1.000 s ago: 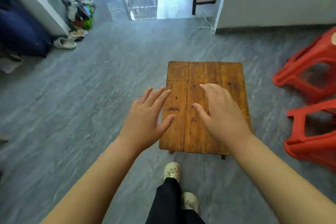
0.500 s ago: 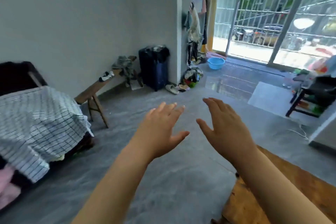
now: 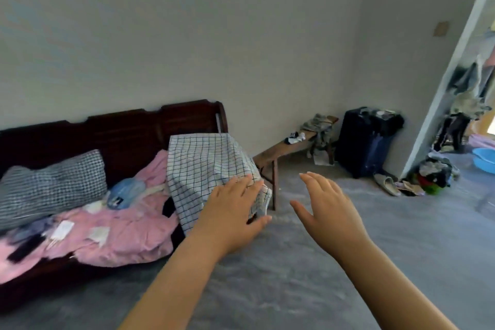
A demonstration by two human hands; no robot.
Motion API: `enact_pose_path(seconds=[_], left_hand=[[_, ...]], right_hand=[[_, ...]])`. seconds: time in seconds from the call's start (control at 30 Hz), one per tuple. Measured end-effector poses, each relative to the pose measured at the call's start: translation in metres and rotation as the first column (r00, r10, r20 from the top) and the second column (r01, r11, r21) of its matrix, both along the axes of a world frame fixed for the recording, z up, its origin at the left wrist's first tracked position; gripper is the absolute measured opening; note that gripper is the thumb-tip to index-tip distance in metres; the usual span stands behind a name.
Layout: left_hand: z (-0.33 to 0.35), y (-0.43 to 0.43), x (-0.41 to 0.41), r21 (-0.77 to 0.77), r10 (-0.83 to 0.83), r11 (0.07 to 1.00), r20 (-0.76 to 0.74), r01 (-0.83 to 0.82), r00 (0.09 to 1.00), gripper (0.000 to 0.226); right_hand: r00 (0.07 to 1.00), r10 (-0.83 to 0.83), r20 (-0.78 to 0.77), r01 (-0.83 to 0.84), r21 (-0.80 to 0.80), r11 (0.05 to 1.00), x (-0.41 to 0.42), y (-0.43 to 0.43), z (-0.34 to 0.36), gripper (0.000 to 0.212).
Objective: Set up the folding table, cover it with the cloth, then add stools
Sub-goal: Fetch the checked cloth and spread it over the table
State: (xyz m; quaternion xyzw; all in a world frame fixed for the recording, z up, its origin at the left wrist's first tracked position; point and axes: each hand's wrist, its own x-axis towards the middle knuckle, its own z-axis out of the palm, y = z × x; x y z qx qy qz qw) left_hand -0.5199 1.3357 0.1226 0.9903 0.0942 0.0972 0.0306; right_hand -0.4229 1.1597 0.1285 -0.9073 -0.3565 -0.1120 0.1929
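A white cloth with a dark grid pattern (image 3: 203, 166) hangs over the arm of a dark wooden sofa (image 3: 128, 128) at the left. My left hand (image 3: 231, 211) is stretched out in front of the cloth's lower right corner, fingers straight and spread, holding nothing; whether it touches the cloth I cannot tell. To its right my right hand (image 3: 325, 203) is held over the grey floor, also with straight fingers and nothing in it. The folding table and the stools are out of view.
Pink bedding (image 3: 112, 228) and a checked pillow (image 3: 51, 182) lie on the sofa. A low wooden bench (image 3: 284, 150) stands along the wall beside a dark suitcase (image 3: 367, 139). Shoes and clutter (image 3: 417, 179) lie by the doorway, with a blue basin (image 3: 484, 157) beyond.
My view has swung left, away from the wooden table and red stools, to the sofa. The checked cloth now lies right in front of my outstretched hands.
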Motion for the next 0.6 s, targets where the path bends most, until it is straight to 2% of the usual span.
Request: enact_pose_path(seconds=[0.27, 0.6], left_hand=[[-0.024, 0.103, 0.023, -0.037, 0.071, 0.997, -0.074, -0.074, 0.995, 0.074], [-0.055, 0.227, 0.183, 0.041, 0.168, 0.985, -0.055, -0.165, 0.984, 0.072]], right_hand=[[0.996, 0.08, -0.05, -0.083, -0.048, 0.995, 0.039, 0.119, -0.025, 0.061], [0.998, 0.026, -0.058, -0.029, -0.051, 0.998, 0.213, 0.233, -0.062, 0.058]])
